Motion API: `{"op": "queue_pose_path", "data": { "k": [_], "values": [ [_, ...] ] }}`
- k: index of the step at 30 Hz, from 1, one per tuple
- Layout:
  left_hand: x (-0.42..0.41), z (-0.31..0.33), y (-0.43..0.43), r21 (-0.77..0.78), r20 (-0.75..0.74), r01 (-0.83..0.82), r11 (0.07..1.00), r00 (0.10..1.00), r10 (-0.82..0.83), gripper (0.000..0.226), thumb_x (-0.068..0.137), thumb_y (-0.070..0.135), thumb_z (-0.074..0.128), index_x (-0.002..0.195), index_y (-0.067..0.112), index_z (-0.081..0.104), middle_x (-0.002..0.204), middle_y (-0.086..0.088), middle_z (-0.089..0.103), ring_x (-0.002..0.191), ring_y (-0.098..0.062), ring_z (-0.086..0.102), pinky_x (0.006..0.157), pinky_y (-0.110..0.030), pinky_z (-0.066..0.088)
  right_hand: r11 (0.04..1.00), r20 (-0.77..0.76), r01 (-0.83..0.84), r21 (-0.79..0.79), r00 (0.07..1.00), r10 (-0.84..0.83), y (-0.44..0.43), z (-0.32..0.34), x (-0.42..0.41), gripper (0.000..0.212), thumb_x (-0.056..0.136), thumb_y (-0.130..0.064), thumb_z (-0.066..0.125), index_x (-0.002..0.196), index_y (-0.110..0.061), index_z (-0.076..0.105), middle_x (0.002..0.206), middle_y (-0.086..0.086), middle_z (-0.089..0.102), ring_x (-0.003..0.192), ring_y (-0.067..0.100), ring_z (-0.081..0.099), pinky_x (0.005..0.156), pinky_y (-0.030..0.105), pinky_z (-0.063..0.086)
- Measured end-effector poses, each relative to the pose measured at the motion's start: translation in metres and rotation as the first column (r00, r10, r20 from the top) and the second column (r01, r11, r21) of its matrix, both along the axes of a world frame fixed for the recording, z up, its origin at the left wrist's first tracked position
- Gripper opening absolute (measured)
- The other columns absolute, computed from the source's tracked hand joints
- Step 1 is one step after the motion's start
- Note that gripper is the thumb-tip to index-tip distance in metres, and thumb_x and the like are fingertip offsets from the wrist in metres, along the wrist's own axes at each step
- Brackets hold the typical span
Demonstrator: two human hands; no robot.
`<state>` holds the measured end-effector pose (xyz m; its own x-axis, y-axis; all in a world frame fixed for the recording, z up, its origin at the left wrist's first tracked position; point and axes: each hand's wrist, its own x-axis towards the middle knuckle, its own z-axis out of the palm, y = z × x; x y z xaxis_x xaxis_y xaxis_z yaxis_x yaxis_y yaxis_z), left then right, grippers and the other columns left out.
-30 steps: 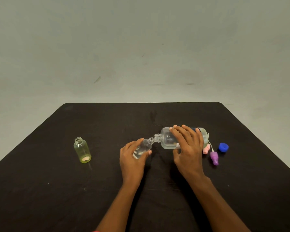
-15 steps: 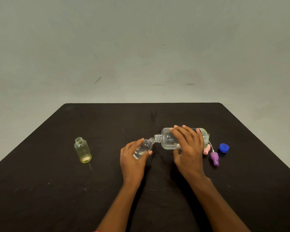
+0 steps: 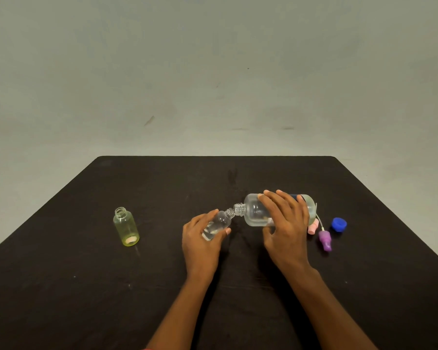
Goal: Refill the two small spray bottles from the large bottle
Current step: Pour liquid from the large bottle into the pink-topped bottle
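Observation:
My right hand [image 3: 286,226] grips the large clear bottle [image 3: 254,210], tipped almost flat with its open neck pointing left. The neck meets the mouth of a small clear bottle [image 3: 219,221], which my left hand [image 3: 200,242] holds tilted toward it; clear liquid sits in its lower part. A second small bottle [image 3: 126,227], yellow-green and uncapped, stands upright at the left, apart from both hands. To the right of the large bottle lie a purple spray top [image 3: 325,240], a pink spray top [image 3: 312,228] partly hidden by my right hand, and a blue cap [image 3: 339,224].
Everything rests on a black table [image 3: 61,286] whose far edge meets a plain grey-green wall [image 3: 213,72]. The table's right edge runs diagonally past the blue cap.
Both hands and both bottles keep nearly the same pose, with the necks still together. Nothing else on the table has moved.

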<state>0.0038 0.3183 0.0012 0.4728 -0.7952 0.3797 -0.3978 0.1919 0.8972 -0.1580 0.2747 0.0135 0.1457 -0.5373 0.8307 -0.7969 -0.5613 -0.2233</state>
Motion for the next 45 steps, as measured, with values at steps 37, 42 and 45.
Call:
{"op": "queue_pose_path", "data": {
  "k": [37, 42, 45],
  "values": [
    [0.0, 0.0006, 0.0001, 0.008, 0.006, -0.001, 1.0, 1.0, 0.001, 0.046, 0.067, 0.015, 0.083, 0.109, 0.028, 0.069, 0.103, 0.016, 0.062, 0.102, 0.009, 0.046, 0.08, 0.002, 0.031, 1.0, 0.013, -0.005, -0.011, 1.0, 0.005, -0.0003, -0.0014, -0.001, 0.085, 0.051, 0.02, 0.068, 0.125, -0.019, 0.051, 0.128, 0.003, 0.061, 0.125, 0.023, 0.048, 0.117, 0.041, 0.016],
    [0.0004, 0.0001, -0.0003, 0.012, 0.0, 0.001, 1.0, 1.0, -0.001, 0.047, 0.067, 0.014, 0.083, 0.109, 0.029, 0.069, 0.103, 0.017, 0.062, 0.102, 0.01, 0.045, 0.08, 0.002, 0.031, 1.0, 0.014, -0.01, -0.004, 1.0, 0.01, -0.0007, -0.0014, -0.0006, 0.084, 0.053, 0.019, 0.07, 0.126, -0.019, 0.05, 0.128, 0.004, 0.061, 0.126, 0.022, 0.047, 0.116, 0.044, 0.019],
    [0.0004, -0.0006, -0.0009, 0.014, 0.002, 0.002, 1.0, 1.0, -0.002, 0.046, 0.067, 0.015, 0.083, 0.109, 0.029, 0.069, 0.103, 0.017, 0.062, 0.103, 0.011, 0.044, 0.081, 0.002, 0.031, 1.0, 0.012, -0.011, 0.0, 1.0, 0.011, -0.0003, -0.0016, -0.0007, 0.085, 0.053, 0.019, 0.071, 0.126, -0.02, 0.049, 0.128, 0.004, 0.061, 0.126, 0.022, 0.046, 0.116, 0.045, 0.02]
  ]
}}
